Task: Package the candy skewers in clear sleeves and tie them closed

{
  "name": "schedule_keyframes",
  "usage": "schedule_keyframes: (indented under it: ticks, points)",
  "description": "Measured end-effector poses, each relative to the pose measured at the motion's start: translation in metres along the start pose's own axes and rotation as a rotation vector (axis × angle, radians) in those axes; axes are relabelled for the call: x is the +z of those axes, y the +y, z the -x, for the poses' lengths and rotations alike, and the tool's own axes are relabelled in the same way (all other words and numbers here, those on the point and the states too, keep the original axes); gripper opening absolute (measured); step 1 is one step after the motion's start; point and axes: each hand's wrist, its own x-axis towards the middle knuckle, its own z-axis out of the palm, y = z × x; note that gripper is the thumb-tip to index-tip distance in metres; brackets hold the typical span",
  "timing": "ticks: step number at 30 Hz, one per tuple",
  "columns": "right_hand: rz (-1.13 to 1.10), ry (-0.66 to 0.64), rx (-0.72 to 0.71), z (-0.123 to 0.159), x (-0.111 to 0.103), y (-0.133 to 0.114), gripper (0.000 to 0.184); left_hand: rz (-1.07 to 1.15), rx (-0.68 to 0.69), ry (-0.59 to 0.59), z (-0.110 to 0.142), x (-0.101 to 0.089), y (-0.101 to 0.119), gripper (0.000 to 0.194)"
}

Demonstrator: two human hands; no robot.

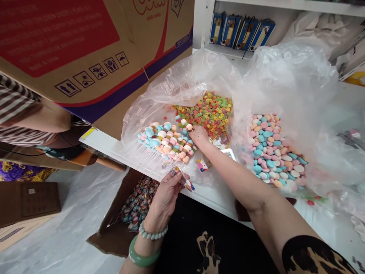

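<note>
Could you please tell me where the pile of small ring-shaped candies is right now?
In the head view, the pile of small ring-shaped candies lies slightly above and right of centre, just beyond the right hand and left of the loose pastel candies.

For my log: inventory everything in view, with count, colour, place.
table: one, white, centre
stacked candies: many, pastel, table front
ring candies: many, multicoloured, table middle
loose candies: many, pastel, table right
clear plastic: uncounted, around candies
small packet: one, multicoloured, on table
wrapper: one, multicoloured, at table edge
large carton: one, brown, left
shelving: one, white, back
boxes: four, blue, on shelving
open box: one, brown, below table
co-worker: one, striped clothing, left
bracelets: two, green, left wrist
left grip: one, holding wrapper
right grip: one, touching stacked candies
</note>
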Motion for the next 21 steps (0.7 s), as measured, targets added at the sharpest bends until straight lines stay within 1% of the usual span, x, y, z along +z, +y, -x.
schedule_keyframes:
  ticks: [3, 6, 8, 10, 12, 15, 18, 21]
  points:
    - [-0.104, 0.052, -0.004, 0.001, -0.001, 0.002, 0.025, 0.002, 0.003, 0.005, -0.001, 0.000, 0.003, 0.023]
    - [-0.372, 0.108, 0.000, 0.012, -0.014, 0.005, 0.017, 0.011, 0.003, 0.059, -0.001, 0.002, 0.010, 0.025]
    - [-0.550, 0.125, -0.025, 0.031, -0.028, 0.007, 0.014, 0.027, 0.019, 0.076, -0.001, 0.008, 0.015, 0.027]
    - [-0.655, 0.114, -0.067, 0.060, -0.041, 0.011, 0.015, 0.072, 0.049, 0.043, -0.001, 0.019, 0.019, 0.028]
    - [-0.648, 0.080, -0.090, 0.094, -0.048, 0.015, 0.017, 0.146, 0.051, -0.021, -0.003, 0.030, 0.019, 0.028]
    - [-0.538, 0.032, -0.062, 0.143, -0.045, 0.024, 0.016, 0.250, 0.003, -0.096, -0.007, 0.045, 0.012, 0.029]
    - [-0.437, 0.023, -0.053, 0.174, -0.038, 0.033, 0.016, 0.268, -0.043, -0.090, -0.012, 0.052, -0.002, 0.022]
    - [-0.476, -0.077, -0.069, 0.191, -0.043, 0.043, 0.019, 0.278, -0.027, -0.036, -0.015, 0.050, -0.009, 0.014]
